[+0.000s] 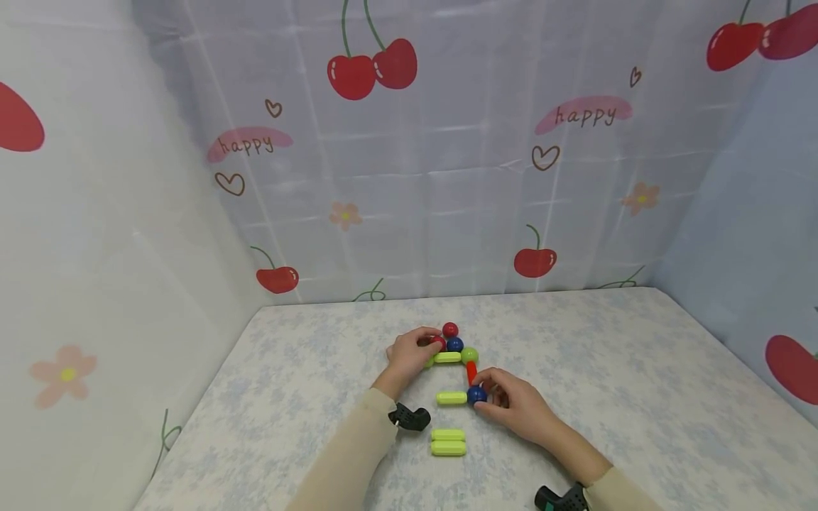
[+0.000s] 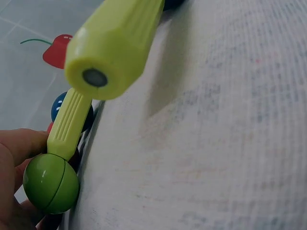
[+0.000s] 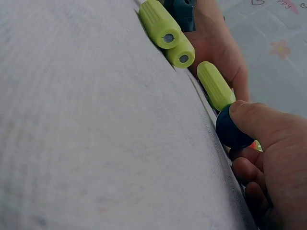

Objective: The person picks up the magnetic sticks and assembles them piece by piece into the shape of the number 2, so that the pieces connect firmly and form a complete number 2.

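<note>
My left hand (image 1: 411, 355) pinches a red ball (image 1: 438, 343) at the back of the group; in the left wrist view its fingers lie beside a green ball (image 2: 51, 183) that largely hides what they hold. From that green ball a yellow-green magnetic rod (image 1: 448, 358) runs to a second green ball (image 1: 469, 355). A red rod (image 1: 471, 373) links this one to a blue ball (image 1: 476, 395), which my right hand (image 1: 514, 404) grips between thumb and fingers. Another yellow-green rod (image 3: 216, 86) sticks out leftward from the gripped blue ball.
Two loose yellow-green rods (image 1: 448, 442) lie side by side nearer the front of the table (image 1: 287, 440). Behind the joined pieces sit another blue ball (image 1: 455, 344) and a red ball (image 1: 450, 329). A cherry-printed curtain (image 1: 441, 213) stands at the table's back edge.
</note>
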The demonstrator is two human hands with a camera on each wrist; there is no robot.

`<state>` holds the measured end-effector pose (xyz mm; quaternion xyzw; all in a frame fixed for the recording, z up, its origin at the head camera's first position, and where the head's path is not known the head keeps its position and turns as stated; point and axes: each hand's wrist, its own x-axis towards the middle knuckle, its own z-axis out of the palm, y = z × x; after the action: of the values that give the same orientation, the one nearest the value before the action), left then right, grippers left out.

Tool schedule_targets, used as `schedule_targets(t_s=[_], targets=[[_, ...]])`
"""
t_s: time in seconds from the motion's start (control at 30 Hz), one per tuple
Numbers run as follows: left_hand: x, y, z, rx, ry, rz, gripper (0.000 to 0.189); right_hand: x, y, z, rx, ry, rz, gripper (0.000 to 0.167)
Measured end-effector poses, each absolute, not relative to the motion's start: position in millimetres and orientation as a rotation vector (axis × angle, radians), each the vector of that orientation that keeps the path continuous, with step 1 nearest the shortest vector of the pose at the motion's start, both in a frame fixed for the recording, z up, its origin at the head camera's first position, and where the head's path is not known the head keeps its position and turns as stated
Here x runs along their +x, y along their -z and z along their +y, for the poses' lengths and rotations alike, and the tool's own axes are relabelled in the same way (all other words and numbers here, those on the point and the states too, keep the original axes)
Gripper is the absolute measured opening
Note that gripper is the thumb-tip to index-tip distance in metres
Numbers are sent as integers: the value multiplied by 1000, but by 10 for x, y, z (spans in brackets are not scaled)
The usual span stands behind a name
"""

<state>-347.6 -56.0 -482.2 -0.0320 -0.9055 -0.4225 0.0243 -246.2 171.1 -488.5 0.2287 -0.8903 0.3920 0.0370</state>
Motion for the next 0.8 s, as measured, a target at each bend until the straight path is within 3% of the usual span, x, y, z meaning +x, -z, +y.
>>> schedule_targets(t_s=[0.37,0.8], targets=[[-3439,4826,-581,-83,1398,-2760,21,-2463,4880,1717,720,-1201,-2730,30],[-3451,4748,-753,56,2039,-2366,31,-2475,4873,1710,707,-1215,-2728,30]])
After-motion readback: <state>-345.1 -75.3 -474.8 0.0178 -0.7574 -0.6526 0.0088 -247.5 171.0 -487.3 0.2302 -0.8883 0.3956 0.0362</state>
